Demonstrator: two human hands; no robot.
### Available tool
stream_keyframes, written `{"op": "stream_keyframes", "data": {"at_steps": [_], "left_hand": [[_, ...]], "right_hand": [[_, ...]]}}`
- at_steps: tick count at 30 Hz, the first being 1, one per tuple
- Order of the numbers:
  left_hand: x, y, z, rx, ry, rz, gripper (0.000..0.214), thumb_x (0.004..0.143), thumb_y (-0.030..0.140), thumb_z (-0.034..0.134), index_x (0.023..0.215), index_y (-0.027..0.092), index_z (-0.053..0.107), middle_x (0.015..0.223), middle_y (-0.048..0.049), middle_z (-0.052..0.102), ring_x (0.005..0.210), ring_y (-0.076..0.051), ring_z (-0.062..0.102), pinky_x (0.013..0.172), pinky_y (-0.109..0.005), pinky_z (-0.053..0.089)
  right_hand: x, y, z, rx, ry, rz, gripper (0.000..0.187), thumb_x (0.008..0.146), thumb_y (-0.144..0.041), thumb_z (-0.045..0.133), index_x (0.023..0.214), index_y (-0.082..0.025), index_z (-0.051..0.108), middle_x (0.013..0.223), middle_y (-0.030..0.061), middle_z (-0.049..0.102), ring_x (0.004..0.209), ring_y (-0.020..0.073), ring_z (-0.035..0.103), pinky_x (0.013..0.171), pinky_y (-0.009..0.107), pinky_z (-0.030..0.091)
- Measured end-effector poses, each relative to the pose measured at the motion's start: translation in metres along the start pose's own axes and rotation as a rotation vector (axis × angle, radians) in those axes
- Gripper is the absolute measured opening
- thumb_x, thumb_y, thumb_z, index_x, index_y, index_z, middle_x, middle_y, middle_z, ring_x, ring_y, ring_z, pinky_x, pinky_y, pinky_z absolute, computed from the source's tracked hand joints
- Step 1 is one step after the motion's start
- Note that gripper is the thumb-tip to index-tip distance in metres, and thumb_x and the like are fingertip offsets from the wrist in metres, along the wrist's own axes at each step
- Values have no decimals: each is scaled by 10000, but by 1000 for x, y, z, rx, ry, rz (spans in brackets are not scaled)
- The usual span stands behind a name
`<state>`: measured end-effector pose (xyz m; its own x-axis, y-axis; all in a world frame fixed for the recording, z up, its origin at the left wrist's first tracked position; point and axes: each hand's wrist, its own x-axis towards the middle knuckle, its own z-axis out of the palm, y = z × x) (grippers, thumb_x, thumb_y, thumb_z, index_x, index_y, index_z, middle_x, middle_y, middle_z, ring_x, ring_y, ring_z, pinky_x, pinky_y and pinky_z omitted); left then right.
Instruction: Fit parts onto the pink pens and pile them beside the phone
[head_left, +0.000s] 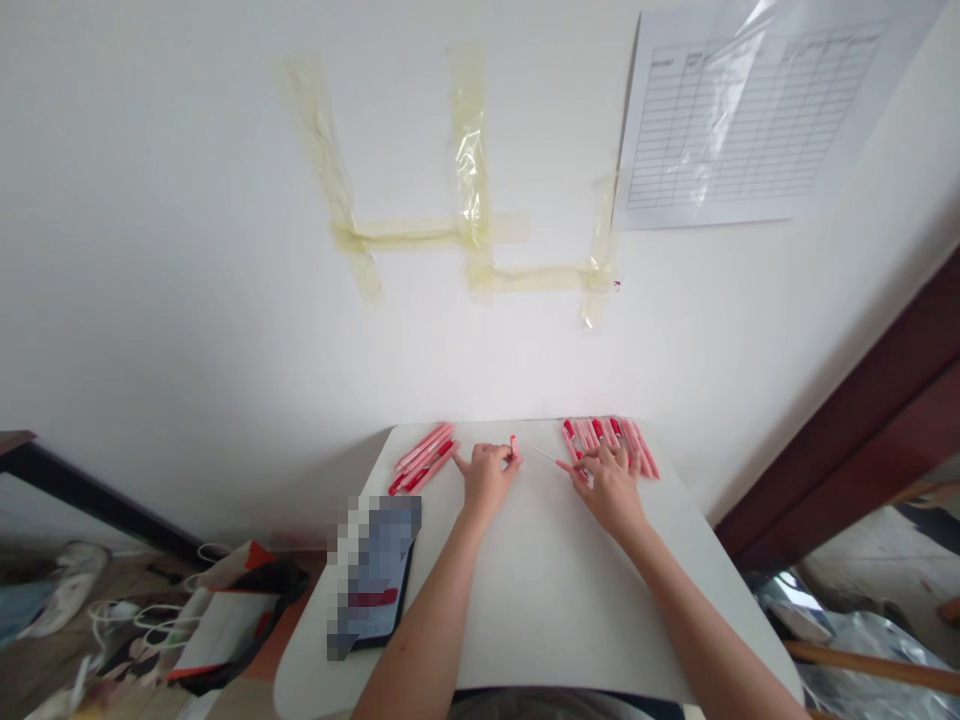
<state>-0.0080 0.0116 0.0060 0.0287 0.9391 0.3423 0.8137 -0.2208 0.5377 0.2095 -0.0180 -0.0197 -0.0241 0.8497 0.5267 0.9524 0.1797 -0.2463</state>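
Note:
My left hand (486, 482) is closed in a pinch around a small pinkish-red pen piece (514, 441), which stands up from the fingertips. Facing it across a short gap, my right hand (613, 492) grips the pink end of a thin whitish pen refill (545, 455) that points toward the left hand. Its other fingers rest over the near part of a row of pink and red pens (637, 445), partly hiding them. Left of my left hand lies a loose pile of similar pens (424, 458), close to the thumb. The fingers cover part of both held pieces.
The white table (555, 610) stands against a wall (225, 250) with yellowish tape (471, 180) and a printed sheet (750, 130). A phone (379, 580) lies at the table's left side. Bags and cables (150, 625) are on the floor at left; plastic wrapping (877, 640) lies at right.

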Motion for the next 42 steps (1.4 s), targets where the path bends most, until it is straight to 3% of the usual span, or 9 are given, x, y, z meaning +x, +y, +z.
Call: {"op": "stream_keyframes", "data": {"at_steps": [6, 12, 17, 21, 25, 29, 33, 38, 42], "left_hand": [[2, 2, -3, -19, 149, -8, 115, 874, 372, 612, 911, 285, 678, 1111, -13, 710, 1142, -220, 554, 1152, -580, 151], [2, -3, 1, 100, 40, -27, 73, 831, 335, 666, 805, 281, 708, 1160, -19, 680, 1218, -275, 486, 1127, -654, 131], [2, -4, 4, 37, 117, 29, 90, 823, 368, 689, 880, 310, 726, 1236, -12, 640, 1244, -256, 466, 1142, -633, 151], [2, -5, 5, 18, 56, -41, 51, 794, 333, 726, 815, 290, 744, 1215, -25, 649, 1251, -291, 452, 1115, -676, 159], [1, -4, 4, 13, 127, -27, 108, 812, 358, 707, 887, 292, 750, 1318, -54, 590, 1289, -300, 407, 1120, -672, 154], [1, -3, 4, 34, 58, -94, 75, 796, 359, 719, 821, 296, 750, 1335, -43, 586, 1320, -342, 367, 1076, -745, 130], [3, -3, 4, -7, 178, -52, 132, 838, 414, 662, 910, 341, 745, 1368, -24, 563, 1314, -284, 400, 1133, -646, 177], [4, -7, 9, 14, 24, -59, 53, 782, 357, 730, 829, 344, 749, 1335, 10, 608, 1342, -328, 375, 1101, -712, 132], [6, -6, 8, -45, 80, -66, 126, 802, 370, 703, 918, 340, 743, 1327, 0, 619, 1338, -304, 398, 1128, -647, 194]], "right_hand": [[0, -1, -2, -3, -6, 3, 189, 887, -328, 560, 837, -239, 719, 1046, 75, 652, 1146, 313, 476, 1105, 645, 149], [0, -1, -2, 2, -13, 3, 193, 891, -318, 545, 840, -240, 715, 1039, 75, 655, 1128, 309, 480, 1097, 654, 167], [0, -2, -3, 5, -36, 17, 196, 896, -322, 539, 869, -242, 717, 1049, 71, 653, 1147, 311, 481, 1103, 680, 133], [0, -2, -3, 14, -47, 24, 192, 892, -322, 543, 873, -242, 716, 1060, 69, 653, 1176, 320, 468, 1101, 688, 134], [0, -2, -2, 14, -39, 29, 192, 889, -321, 544, 871, -241, 718, 1074, 81, 652, 1162, 323, 474, 1089, 698, 146], [-1, -1, -1, 16, -54, 27, 191, 887, -319, 545, 880, -243, 720, 1077, 77, 649, 1171, 327, 470, 1090, 697, 145], [-1, -1, -1, 11, -44, 20, 201, 889, -320, 538, 887, -245, 724, 1072, 86, 649, 1166, 326, 476, 1083, 694, 158], [-1, -2, -2, 2, -60, 24, 192, 889, -323, 544, 892, -246, 719, 1072, 75, 648, 1177, 326, 472, 1084, 697, 157], [-1, -2, -2, 14, -57, 34, 198, 900, -332, 535, 906, -247, 713, 1082, 71, 648, 1177, 319, 469, 1092, 690, 149]]}}
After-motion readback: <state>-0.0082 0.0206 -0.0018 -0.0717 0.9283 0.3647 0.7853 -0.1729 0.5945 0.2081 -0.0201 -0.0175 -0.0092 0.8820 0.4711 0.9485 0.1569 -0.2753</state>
